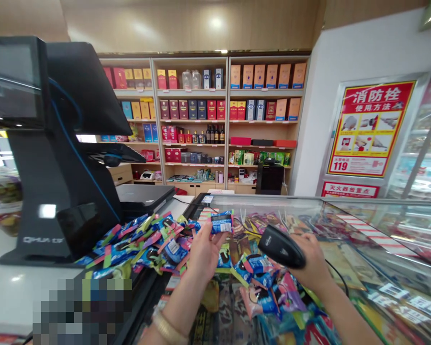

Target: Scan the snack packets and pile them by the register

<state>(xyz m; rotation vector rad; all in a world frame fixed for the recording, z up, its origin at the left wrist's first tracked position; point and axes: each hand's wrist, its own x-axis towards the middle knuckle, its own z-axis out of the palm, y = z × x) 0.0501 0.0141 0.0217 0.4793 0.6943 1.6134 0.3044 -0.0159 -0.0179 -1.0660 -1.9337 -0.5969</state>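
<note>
My left hand (pixel 205 249) holds up a small blue snack packet (pixel 221 223) between thumb and fingers, its printed label facing me. Wrapped in my right hand (pixel 311 261) is a black barcode scanner (pixel 282 247), its head pointing left toward the packet, with a gap between them. To the left of my left hand lies a large pile of blue, pink and green packets (pixel 154 242). A second heap of similar packets (pixel 262 294) rests on the glass counter between and below my hands.
A black register terminal (pixel 68 191) stands at the left, beside a jar (pixel 2 199). The glass-topped case (pixel 345 230) extends right, with the scanner's cable (pixel 339 275) across it. Shelves of boxes (pixel 192 110) and a red poster (pixel 371 127) are behind.
</note>
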